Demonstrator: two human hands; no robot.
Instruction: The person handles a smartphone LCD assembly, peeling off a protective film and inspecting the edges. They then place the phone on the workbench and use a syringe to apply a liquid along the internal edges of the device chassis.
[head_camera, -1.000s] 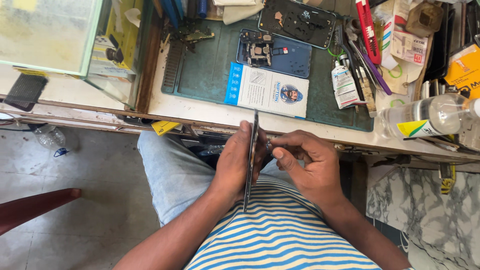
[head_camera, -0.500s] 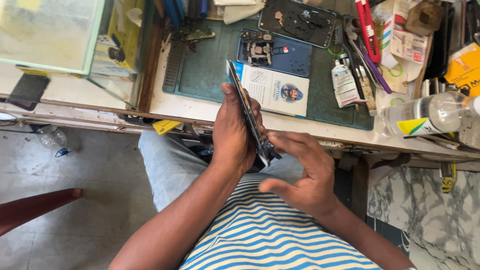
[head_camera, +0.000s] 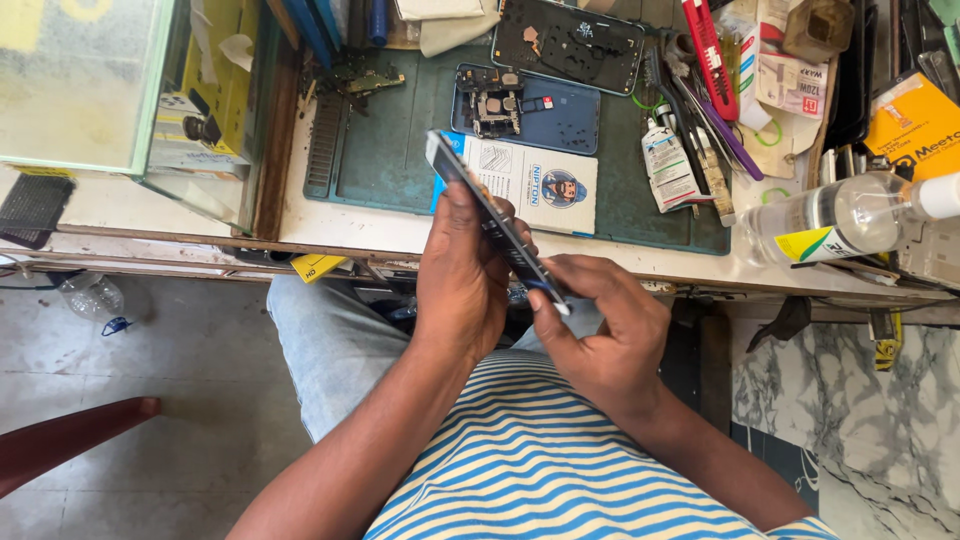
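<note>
A thin dark phone (head_camera: 487, 218) is held edge-on in front of my striped shirt, tilted with its top end toward the workbench. My left hand (head_camera: 462, 282) wraps around its middle from the left side. My right hand (head_camera: 600, 335) pinches the phone's lower end between thumb and fingers. Behind it on the green work mat (head_camera: 390, 160) lie a white and blue card (head_camera: 540, 185), an opened blue phone with bare circuit parts (head_camera: 525, 108) and a dark phone back panel (head_camera: 568, 42).
Right of the mat sit a small glue tube (head_camera: 668, 165), several hand tools (head_camera: 705, 90) and a clear plastic bottle (head_camera: 835, 218) lying on its side. A glass case (head_camera: 90, 85) stands at the left. A grey tiled floor and a dark red bench (head_camera: 70, 440) lie below.
The phone went from upright edge-on near my lap to tilted, top end over the bench edge. My left hand rose with it; my right hand shifted to the lower end.
</note>
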